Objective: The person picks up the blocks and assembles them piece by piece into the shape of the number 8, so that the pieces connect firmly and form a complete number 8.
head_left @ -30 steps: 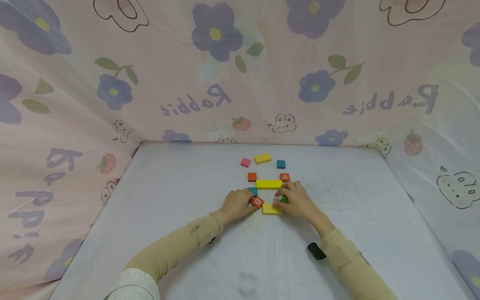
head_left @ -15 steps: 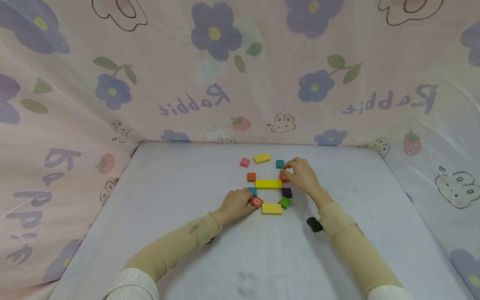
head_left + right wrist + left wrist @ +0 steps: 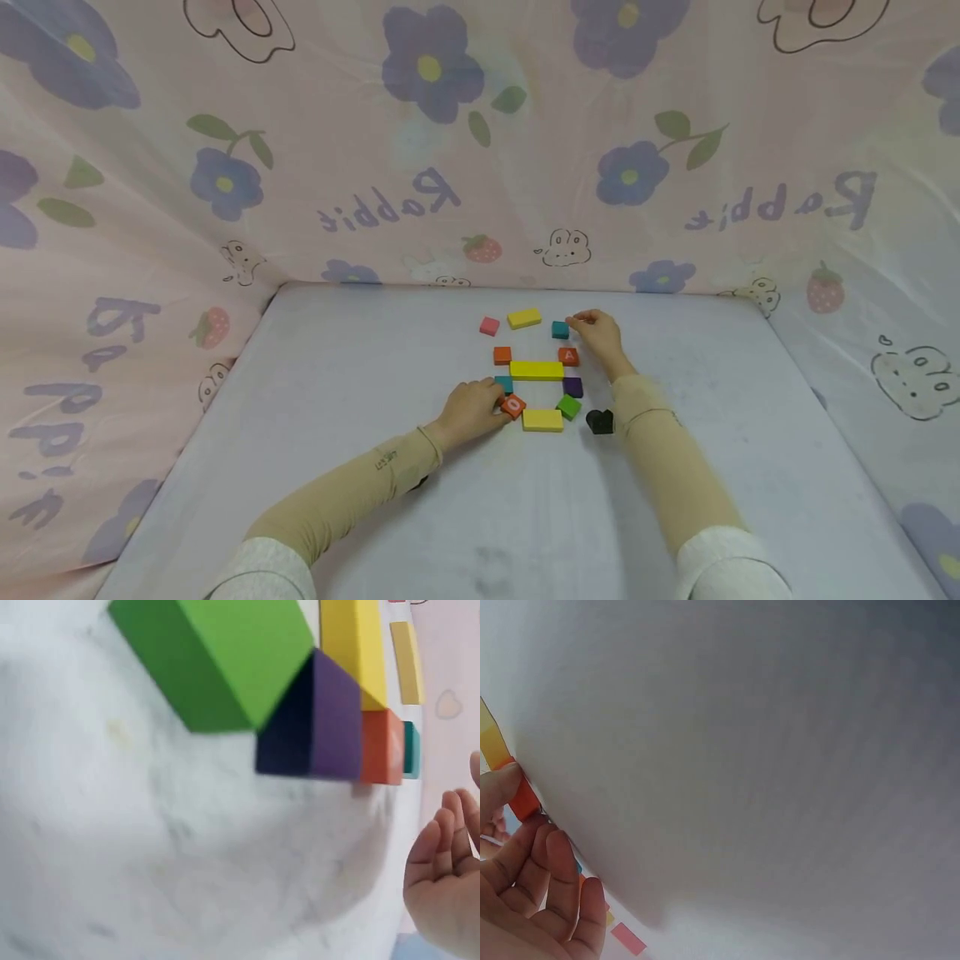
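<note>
In the head view my left hand point(image 3: 471, 410) pinches an orange block point(image 3: 513, 406) marked 0 between thumb and fingertips; the left wrist view shows the thumb on one side of this orange block point(image 3: 525, 799). My right hand point(image 3: 600, 335) is just right of a far teal block point(image 3: 560, 330). In the right wrist view its fingers are loosely bent, with no block between them and a gap to the teal block point(image 3: 411, 750). An orange block marked A point(image 3: 568, 357), a purple block point(image 3: 573, 387) and a green block point(image 3: 569, 407) lie nearer.
A yellow block point(image 3: 542, 420) lies in front, and a long yellow block point(image 3: 536, 371) spans the middle. Further left are a second teal block point(image 3: 504, 385), a plain orange block point(image 3: 502, 356) and a pink block point(image 3: 490, 326). Another yellow block point(image 3: 524, 318) lies at the back.
My right hand has moved away from me, from the green block past the block marked A to beside the far teal block. My left hand has stayed at the block marked 0.
</note>
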Available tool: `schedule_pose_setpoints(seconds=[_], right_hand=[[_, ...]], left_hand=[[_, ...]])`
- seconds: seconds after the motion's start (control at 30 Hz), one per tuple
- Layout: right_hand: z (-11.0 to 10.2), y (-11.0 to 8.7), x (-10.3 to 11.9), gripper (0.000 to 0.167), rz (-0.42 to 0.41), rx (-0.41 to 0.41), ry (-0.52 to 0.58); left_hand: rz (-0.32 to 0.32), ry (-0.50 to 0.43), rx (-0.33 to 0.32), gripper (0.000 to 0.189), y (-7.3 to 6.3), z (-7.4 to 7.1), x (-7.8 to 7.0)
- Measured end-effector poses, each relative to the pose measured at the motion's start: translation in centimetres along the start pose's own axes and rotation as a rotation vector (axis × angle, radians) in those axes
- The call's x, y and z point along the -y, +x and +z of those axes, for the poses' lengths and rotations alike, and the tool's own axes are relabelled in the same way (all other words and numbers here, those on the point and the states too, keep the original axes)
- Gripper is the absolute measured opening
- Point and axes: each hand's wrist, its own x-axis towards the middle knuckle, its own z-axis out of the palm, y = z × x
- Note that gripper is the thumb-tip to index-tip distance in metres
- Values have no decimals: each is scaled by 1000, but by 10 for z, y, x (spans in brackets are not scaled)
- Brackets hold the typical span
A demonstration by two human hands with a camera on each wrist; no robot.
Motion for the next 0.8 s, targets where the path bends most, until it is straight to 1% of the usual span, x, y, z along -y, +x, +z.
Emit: schedule_pose_setpoints(seconds=[0.07,0.13,0.23,0.3,0.4,0.5,0.57,0.63,0.8], right_hand=[[6,4,-5,50,68,-2,87],[10,9,-10,52,106,12,159],[15,13,-16,54,123,37,230],[17,15,-18,54,111,64,243],[18,15,-19,55,87,131,205],[19,14,-18,55,65,218,131],[19,13,-18,53,57,246,87],[20,12,-17,51,50,232,69],[22,8,-15,44,66,122,67]], left_hand=[[-2,-2,3,27,0,0,0],[-2,-6,5,26,0,-1,0],[-6,-7,13,26,0,-1,0],[-10,-6,20,26,0,-1,1],[-16,-11,26,25,-1,-1,0],[-22,-9,32,25,-2,-1,1],[-23,-8,32,25,-3,-1,1],[-18,-8,26,24,-3,0,2],[-9,-19,9,24,-2,1,2]])
